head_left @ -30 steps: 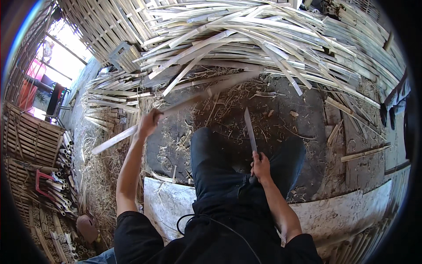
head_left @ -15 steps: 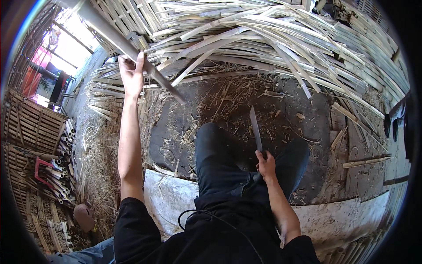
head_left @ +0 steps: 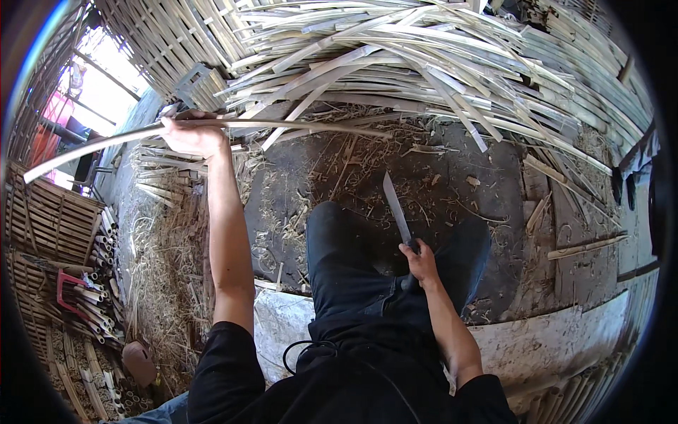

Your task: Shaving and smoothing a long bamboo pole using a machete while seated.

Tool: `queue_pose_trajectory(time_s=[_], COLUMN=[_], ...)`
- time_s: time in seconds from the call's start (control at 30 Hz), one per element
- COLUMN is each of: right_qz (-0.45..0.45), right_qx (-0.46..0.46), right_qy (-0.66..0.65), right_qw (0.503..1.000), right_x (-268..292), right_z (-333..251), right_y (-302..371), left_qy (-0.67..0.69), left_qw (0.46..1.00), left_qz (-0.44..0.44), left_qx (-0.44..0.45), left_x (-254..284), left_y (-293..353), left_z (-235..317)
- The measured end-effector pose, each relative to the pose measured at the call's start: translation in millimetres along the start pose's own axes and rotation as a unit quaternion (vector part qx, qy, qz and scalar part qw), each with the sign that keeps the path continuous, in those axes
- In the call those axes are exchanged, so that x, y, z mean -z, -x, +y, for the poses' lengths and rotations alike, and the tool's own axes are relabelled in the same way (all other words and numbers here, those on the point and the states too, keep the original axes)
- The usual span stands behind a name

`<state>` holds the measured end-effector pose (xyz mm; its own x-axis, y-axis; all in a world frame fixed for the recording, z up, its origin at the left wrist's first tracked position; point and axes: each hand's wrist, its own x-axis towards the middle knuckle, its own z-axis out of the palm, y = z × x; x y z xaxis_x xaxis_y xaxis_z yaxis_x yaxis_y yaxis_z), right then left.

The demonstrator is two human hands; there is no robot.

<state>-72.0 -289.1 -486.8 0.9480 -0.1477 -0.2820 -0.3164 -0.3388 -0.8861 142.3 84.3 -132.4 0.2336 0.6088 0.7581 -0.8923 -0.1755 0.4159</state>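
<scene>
My left hand (head_left: 194, 136) is stretched far forward, closed around a long split bamboo strip (head_left: 296, 126). The strip lies crosswise, one end out to the far left and the other over the shavings at the middle. My right hand (head_left: 421, 260) rests above my right thigh, its fingers wrapped round the dark handle of a long knife (head_left: 396, 205). The blade points forward, tilted slightly left, apart from the strip.
A big pile of split bamboo strips (head_left: 395, 56) spans the far side. Shavings (head_left: 282, 219) litter the dark ground mat (head_left: 494, 184). Bamboo tubes (head_left: 95, 314) are stacked at the left by a red frame (head_left: 67, 293). A pale board (head_left: 544, 346) lies near right.
My left hand has turned the bamboo strip from a steep slant to nearly crosswise, its near end swinging right and the other end dropping left. The knife has shifted slightly left.
</scene>
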Motion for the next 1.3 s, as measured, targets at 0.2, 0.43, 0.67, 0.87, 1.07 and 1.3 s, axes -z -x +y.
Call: queue_pose_trajectory(time_s=[0.2,0.43,0.67,0.87,1.07,1.3], right_qz=[-0.096,0.01,0.0,0.026,0.106,-0.019], right_qx=[-0.125,0.029,0.097,0.221,0.323,0.234], right_qy=[-0.189,-0.023,-0.079,-0.209,-0.255,-0.065], right_qw=[0.969,0.999,0.992,0.952,0.905,0.97], right_x=[11,6,32,42,-19,0], right_z=[-50,-46,-163,-255,-217,-215], right_y=[12,16,33,59,49,10], left_qy=[-0.063,-0.057,-0.061,-0.06,-0.073,-0.077], left_qw=[0.997,0.985,0.969,0.977,0.984,0.985], left_qz=[0.036,-0.01,-0.025,-0.042,-0.035,-0.005], left_qx=[0.037,0.165,0.239,0.201,0.158,0.152], left_x=[-45,-67,-79,-87,-88,-58], left_y=[20,45,47,54,64,65], left_z=[23,36,37,37,46,39])
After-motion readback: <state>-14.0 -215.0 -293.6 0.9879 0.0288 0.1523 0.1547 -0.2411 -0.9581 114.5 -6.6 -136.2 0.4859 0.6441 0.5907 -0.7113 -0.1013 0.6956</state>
